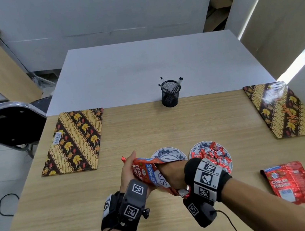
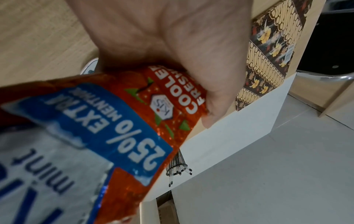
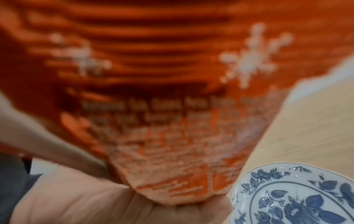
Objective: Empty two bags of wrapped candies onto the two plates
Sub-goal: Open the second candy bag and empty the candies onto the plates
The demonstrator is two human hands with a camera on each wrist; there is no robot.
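Note:
A red candy bag (image 1: 149, 174) (image 2: 134, 113) is held tilted above the table, just left of the empty blue-patterned plate (image 1: 166, 153) (image 3: 287, 189). My left hand (image 1: 130, 171) (image 2: 172, 45) grips its upper end, thumb and fingers curled round it. My right hand (image 1: 172, 174) (image 3: 95, 204) reaches under the bag and holds its printed back side (image 3: 172, 136); its fingertips are hidden. The right plate (image 1: 193, 149) carries a heap of red wrapped candies (image 1: 214, 153).
A flat red bag (image 1: 290, 183) lies on the wood table at the right. A black mesh pen holder (image 1: 171, 94) stands behind the plates. Batik-patterned folders lie at far left (image 1: 75, 142) and far right (image 1: 282, 109). A black chair (image 1: 3, 124) stands left of the table.

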